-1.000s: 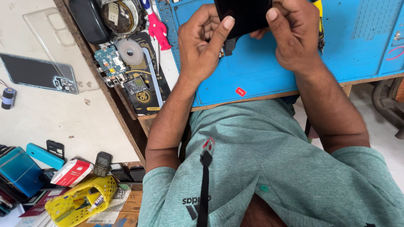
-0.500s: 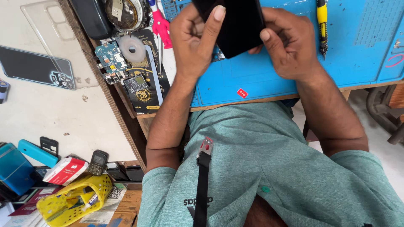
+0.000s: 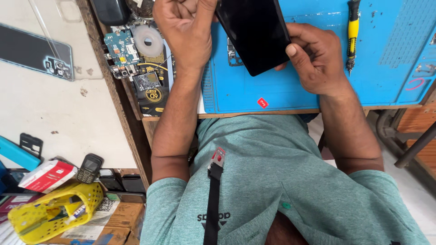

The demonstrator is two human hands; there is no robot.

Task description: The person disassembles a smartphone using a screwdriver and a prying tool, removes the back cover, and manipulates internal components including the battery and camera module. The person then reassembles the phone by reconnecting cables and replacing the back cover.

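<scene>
black phone (image 3: 254, 34) now lower over blue mat (image 3: 281, 90); right hand (image 3: 313, 56) grips it, left hand (image 3: 184, 27) at its edge.

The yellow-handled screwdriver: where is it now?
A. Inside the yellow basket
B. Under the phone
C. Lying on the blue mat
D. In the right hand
C: the yellow-handled screwdriver lies on the blue mat, apart from the right hand, which holds the black phone.
</scene>
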